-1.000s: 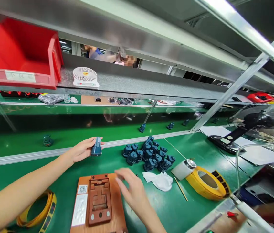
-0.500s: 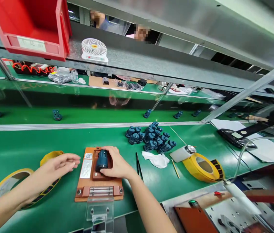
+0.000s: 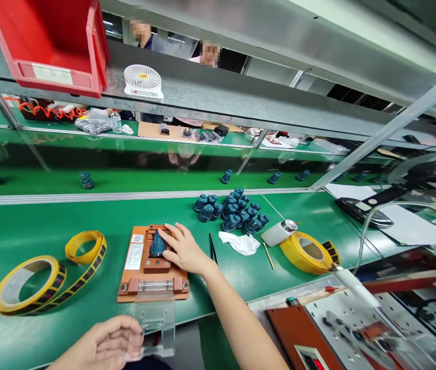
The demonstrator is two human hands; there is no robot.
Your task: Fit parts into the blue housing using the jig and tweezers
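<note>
A brown fixture block (image 3: 137, 272) lies on the green bench in front of me, with a dark blue part (image 3: 158, 245) seated in its recess. My right hand (image 3: 181, 250) rests on the fixture's right side, fingers laid flat against the blue part. My left hand (image 3: 104, 344) is at the bottom edge of the view, fingers curled round the near corner of a clear hinged plate (image 3: 155, 324) that hangs off the fixture's front.
A pile of several blue parts (image 3: 230, 211) sits behind the fixture, with a white cloth (image 3: 240, 242), tweezers (image 3: 211, 248) and a yellow tape roll (image 3: 308, 253) to the right. Yellow-black tape rolls (image 3: 29, 285) lie left. A red bin (image 3: 54, 43) and small fan (image 3: 143, 81) stand on the shelf.
My left hand dropped from beside the fixture to the clear plate at its front edge. My right hand shifted from gripping over the blue part to lying flat beside it.
</note>
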